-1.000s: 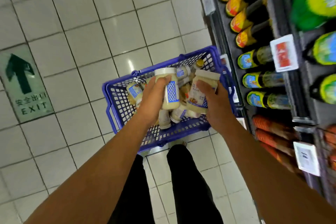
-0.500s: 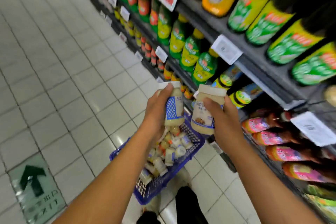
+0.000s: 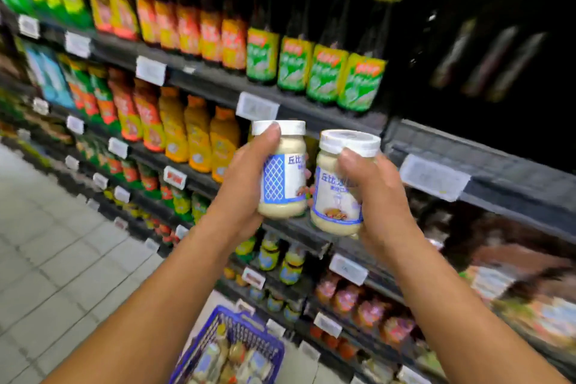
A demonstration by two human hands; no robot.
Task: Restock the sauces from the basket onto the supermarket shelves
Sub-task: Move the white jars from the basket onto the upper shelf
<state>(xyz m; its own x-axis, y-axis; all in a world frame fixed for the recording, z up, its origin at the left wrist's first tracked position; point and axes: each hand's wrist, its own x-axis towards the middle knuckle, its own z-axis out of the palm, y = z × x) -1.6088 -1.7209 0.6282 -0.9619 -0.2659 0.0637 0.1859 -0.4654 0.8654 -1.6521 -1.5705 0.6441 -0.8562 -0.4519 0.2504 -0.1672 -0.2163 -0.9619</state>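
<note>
Across the top and the right side, dark shelves [image 3: 511, 178] in several levels, blurred by motion. At the lower left, pale tiled floor [image 3: 46, 259]. On an upper level, a row of green-label bottles [image 3: 327, 78], dark above the label. One level lower and more to the left, orange bottles [image 3: 196, 134].

At the bottom centre, low between the two forearms, a blue basket [image 3: 249, 329], with spare jars [image 3: 224, 358] heaped inside.

In the middle, raised in front of the shelves, left hand [image 3: 240, 193] and right hand [image 3: 383, 206], side by side. Left hand wrapped around the left jar [image 3: 285, 178]: thumb up on the white lid, other fingers behind the jar and mostly hidden. Right hand clamped on the right jar [image 3: 336, 193]: thumb across the front just under the lid, fingers curled round the far side.

Both jars filled with pale creamy sauce, with white lid and blue-and-white label. Left jar upright, right jar tilted a little, top towards the camera. Very near each other; touching or not, impossible to tell. Neither one standing on a level yet.

Just right of the right jar, on a shelf edge, a white price tag [image 3: 433, 176], text unreadable.
</note>
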